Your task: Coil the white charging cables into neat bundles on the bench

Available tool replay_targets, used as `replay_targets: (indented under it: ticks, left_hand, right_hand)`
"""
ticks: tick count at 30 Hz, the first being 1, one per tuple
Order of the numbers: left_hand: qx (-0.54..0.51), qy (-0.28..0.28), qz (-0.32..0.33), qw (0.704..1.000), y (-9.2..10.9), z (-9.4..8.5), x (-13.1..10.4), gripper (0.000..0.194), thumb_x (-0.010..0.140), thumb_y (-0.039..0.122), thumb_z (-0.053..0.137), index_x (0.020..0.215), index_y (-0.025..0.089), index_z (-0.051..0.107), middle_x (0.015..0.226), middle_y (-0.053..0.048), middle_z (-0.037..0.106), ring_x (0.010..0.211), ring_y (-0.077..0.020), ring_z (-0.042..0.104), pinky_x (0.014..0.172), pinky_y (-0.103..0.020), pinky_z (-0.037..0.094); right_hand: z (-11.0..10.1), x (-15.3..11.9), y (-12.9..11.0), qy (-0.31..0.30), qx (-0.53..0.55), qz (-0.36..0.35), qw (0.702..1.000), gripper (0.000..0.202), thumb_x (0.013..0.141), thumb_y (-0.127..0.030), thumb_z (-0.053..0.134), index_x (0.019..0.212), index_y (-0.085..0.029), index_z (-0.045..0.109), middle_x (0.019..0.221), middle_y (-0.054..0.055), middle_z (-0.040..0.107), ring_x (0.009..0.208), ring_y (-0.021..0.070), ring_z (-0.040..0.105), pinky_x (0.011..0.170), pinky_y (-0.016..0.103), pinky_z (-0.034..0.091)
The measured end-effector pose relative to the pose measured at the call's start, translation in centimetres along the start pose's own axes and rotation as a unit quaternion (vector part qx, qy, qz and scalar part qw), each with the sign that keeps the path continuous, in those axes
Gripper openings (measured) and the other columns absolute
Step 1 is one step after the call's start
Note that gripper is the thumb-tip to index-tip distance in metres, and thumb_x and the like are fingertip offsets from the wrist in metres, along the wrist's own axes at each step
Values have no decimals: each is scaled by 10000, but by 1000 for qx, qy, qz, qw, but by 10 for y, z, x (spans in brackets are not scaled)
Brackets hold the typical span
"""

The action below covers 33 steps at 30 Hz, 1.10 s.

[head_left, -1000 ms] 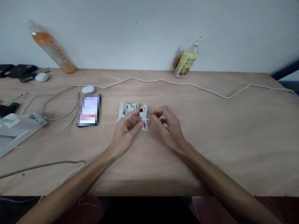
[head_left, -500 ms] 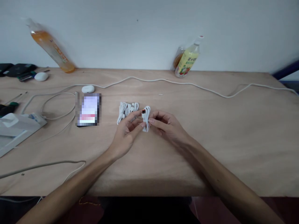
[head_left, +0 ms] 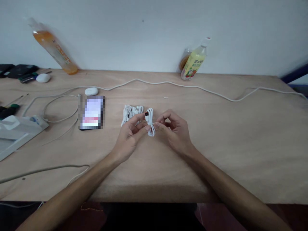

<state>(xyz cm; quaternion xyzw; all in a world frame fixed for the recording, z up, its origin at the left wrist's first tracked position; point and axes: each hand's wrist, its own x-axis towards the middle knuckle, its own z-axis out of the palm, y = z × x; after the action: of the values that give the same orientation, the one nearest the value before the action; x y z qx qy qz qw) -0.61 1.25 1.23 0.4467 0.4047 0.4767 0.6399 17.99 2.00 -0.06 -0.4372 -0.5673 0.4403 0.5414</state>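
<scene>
A coiled white cable [head_left: 150,120] is held upright above the middle of the table, its dark and orange plug end at the upper left. My left hand [head_left: 131,136] pinches the coil from the left between thumb and fingers. At the right side of the coil, my right hand [head_left: 174,128] has its thumb and index finger pressed together at the middle of the bundle; whatever small part lies between those fingertips is too small to make out. More coiled white cables [head_left: 127,113] lie on the table just behind my left hand.
On the wooden table [head_left: 228,134], a phone [head_left: 92,112] and white case [head_left: 91,91] lie left. A long white cable [head_left: 166,82] crosses behind. An orange bottle [head_left: 54,51] and yellow bottle [head_left: 194,62] lean at the wall. A white box [head_left: 19,134] sits far left.
My right hand has turned and its knuckles are slightly higher, with the fingers more curled. The held coil has tilted a little, its top moving left.
</scene>
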Motion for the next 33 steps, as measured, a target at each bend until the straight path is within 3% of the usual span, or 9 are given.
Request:
replay_targets:
  ticks: [3,11,22,25,27,31,33]
  left_hand:
    - [-13,4,3,1000,0,1,0,383,796,286,968,1114,228,760,1002,-19,781,941,-206,767,884,-331,617]
    - [-34,10,8,999,0,2,3,396,801,274,964,1145,233,773,1131,-46,817,1017,-230,804,937,-365,642]
    - [-66,11,-6,998,-1,2,6,399,728,229,1003,1051,200,770,944,-25,851,900,-215,828,865,-347,675]
    - [-64,15,-10,998,-1,2,7,396,729,251,1008,1043,202,773,916,-18,848,875,-211,828,831,-335,684]
    - [-69,14,-12,997,-2,2,8,395,721,260,1016,1025,207,769,882,-4,836,850,-203,822,812,-329,690]
    - [-82,11,-11,997,-2,1,7,352,758,278,998,997,209,749,884,-1,823,830,-186,806,803,-326,691]
    - [-72,7,-4,997,-1,1,6,355,782,285,985,1032,208,745,920,-13,825,871,-199,812,838,-344,689]
  right_hand:
    - [1,0,2,19,6,7,1000,197,837,-392,891,820,-241,765,808,-4,676,738,155,582,607,286,459]
    - [-5,4,-1,-3,40,81,996,166,783,-389,907,880,-260,867,787,9,751,735,170,614,641,313,504]
    - [-5,3,-4,-18,19,83,996,172,810,-394,885,844,-234,832,782,16,747,709,159,589,603,295,467]
    - [-4,0,-3,-20,-2,36,999,120,864,-342,849,842,-235,799,787,5,711,714,157,591,603,290,467]
    - [-4,-3,-3,-5,-47,-33,998,81,913,-282,816,849,-244,786,815,5,696,730,159,596,599,289,467]
    - [-4,-7,-2,17,-172,-194,966,154,997,-204,729,869,-268,784,853,22,678,770,181,602,610,308,485]
    - [-3,-8,-3,16,-188,-213,959,152,1008,-209,714,884,-270,776,866,26,675,769,182,599,606,310,487]
